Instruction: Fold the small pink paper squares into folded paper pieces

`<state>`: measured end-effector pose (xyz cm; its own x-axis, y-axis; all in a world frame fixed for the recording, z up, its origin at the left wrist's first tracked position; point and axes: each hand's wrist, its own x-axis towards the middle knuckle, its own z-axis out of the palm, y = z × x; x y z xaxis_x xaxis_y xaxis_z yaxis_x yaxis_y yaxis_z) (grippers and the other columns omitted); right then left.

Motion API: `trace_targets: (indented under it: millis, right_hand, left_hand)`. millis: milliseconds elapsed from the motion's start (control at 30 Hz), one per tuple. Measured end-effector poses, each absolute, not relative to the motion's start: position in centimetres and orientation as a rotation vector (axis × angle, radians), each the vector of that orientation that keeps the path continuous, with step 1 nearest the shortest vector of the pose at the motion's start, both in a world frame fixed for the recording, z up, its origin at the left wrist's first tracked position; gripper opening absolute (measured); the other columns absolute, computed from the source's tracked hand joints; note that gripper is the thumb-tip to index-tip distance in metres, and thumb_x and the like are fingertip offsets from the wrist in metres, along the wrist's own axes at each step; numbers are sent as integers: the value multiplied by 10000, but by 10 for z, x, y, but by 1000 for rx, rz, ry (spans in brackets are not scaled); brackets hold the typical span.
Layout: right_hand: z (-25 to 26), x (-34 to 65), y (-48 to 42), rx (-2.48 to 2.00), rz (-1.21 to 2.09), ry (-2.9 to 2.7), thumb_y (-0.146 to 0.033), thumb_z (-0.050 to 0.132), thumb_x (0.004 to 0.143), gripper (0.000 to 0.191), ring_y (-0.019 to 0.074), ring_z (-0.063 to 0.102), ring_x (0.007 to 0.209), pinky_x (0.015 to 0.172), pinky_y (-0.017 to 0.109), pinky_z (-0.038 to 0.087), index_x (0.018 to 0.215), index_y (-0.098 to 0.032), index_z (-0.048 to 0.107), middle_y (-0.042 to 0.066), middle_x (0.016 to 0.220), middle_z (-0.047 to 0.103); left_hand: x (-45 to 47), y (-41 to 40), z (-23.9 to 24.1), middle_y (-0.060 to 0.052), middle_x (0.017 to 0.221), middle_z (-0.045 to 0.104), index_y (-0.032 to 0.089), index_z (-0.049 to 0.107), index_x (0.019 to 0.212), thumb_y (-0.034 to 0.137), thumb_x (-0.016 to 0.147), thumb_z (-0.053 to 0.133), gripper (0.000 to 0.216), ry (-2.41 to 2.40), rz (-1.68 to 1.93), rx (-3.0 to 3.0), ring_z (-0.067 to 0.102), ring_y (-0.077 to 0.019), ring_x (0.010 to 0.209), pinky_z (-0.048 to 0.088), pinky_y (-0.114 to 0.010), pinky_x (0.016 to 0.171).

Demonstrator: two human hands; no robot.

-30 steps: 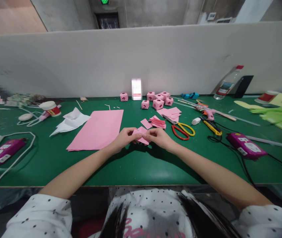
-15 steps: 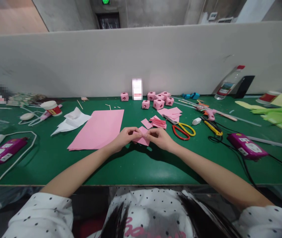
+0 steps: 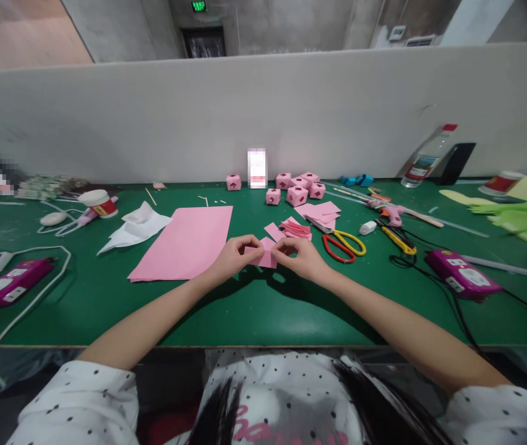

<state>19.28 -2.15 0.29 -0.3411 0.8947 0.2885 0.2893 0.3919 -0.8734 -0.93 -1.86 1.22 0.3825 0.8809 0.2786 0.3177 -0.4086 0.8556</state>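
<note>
A small piece of pink paper (image 3: 267, 257) is pinched between my two hands above the green table. My left hand (image 3: 239, 255) grips its left side with thumb and forefinger. On the right side, the fingertips of my right hand (image 3: 301, 254) are closed on the same piece. Just beyond my hands lie a pile of folded pink paper pieces (image 3: 297, 228) and a loose pink square (image 3: 273, 232). Scissors (image 3: 338, 246) with red and yellow handles rest to the right, their blades over flat pink squares (image 3: 323, 211). My fingers hide parts of the held paper.
Pink paper sheets (image 3: 189, 241) and crumpled white paper (image 3: 137, 225) lie left. Several folded pink cubes (image 3: 297, 196) stand at the back beside a bright phone (image 3: 257, 168). Rightward are a glue gun (image 3: 391, 213), a yellow cutter (image 3: 398, 240), a purple power box (image 3: 462, 272) and a bottle (image 3: 425, 159).
The pink paper has turned slightly in my fingers, and a flap now shows at its left. Both hands stay in nearly the same place; the whole view has shifted a little.
</note>
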Motion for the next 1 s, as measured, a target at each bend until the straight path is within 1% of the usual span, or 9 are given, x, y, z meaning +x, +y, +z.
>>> trace_targets:
  millis: [133, 233, 500, 667, 733, 833, 933, 1000]
  right_hand:
    - [3, 192, -24, -982, 789, -1898, -235, 603, 775, 92, 152, 634, 732, 697, 273, 500, 778, -166, 664, 29, 774, 694]
    - [1, 191, -26, -951, 715, -1974, -218, 604, 780, 72, 144, 626, 716, 711, 273, 494, 771, -171, 658, 17, 749, 690]
    - [3, 191, -23, -947, 706, -1966, -186, 596, 758, 51, 140, 621, 715, 693, 261, 481, 753, -178, 646, 5, 736, 679]
    - [6, 208, -10, -1069, 665, -1903, -233, 625, 750, 59, 152, 610, 710, 692, 281, 477, 741, -179, 646, 17, 767, 688]
    - [7, 212, -6, -1127, 663, -1831, -269, 630, 763, 98, 152, 601, 693, 686, 286, 475, 738, -175, 642, 20, 758, 683]
    - [8, 211, -8, -1079, 715, -1803, -333, 607, 825, 174, 162, 619, 744, 707, 290, 480, 817, -169, 666, 38, 823, 697]
    - [7, 202, -16, -940, 767, -1917, -352, 606, 857, 208, 174, 643, 822, 740, 292, 488, 928, -175, 687, 54, 913, 718]
    - [7, 196, -21, -920, 745, -1961, -343, 611, 861, 202, 170, 645, 798, 724, 289, 489, 943, -176, 690, 56, 899, 724]
  left_hand:
    - [-9, -24, 10, -15, 775, 670, 167, 657, 786, 317, 849, 588, 176, 1009, 1018, 2166, 585, -142, 720, 433, -250, 665]
    - [-7, -27, 8, -12, 751, 658, 164, 648, 773, 293, 855, 587, 165, 975, 1033, 2266, 574, -131, 687, 421, -241, 639]
    - [-5, -25, 9, 0, 728, 651, 166, 628, 725, 236, 811, 590, 117, 1024, 1069, 2134, 585, -137, 702, 443, -242, 669]
    - [-12, -23, 12, -4, 730, 631, 167, 610, 720, 243, 801, 587, 112, 1099, 1137, 2043, 575, -145, 706, 450, -251, 674]
    - [-13, -22, 12, -9, 749, 643, 166, 620, 736, 260, 810, 593, 123, 1100, 1156, 2030, 579, -148, 717, 452, -252, 679]
    - [-12, -23, 11, -24, 811, 682, 166, 662, 800, 314, 841, 604, 164, 1078, 1129, 2038, 600, -157, 763, 459, -257, 709]
    - [-10, -23, 9, -32, 866, 707, 172, 695, 870, 372, 870, 601, 221, 1041, 1063, 2032, 616, -163, 800, 462, -259, 726]
    - [-9, -23, 8, -32, 885, 712, 174, 699, 901, 397, 878, 597, 246, 1013, 1022, 2007, 619, -161, 803, 464, -255, 724]
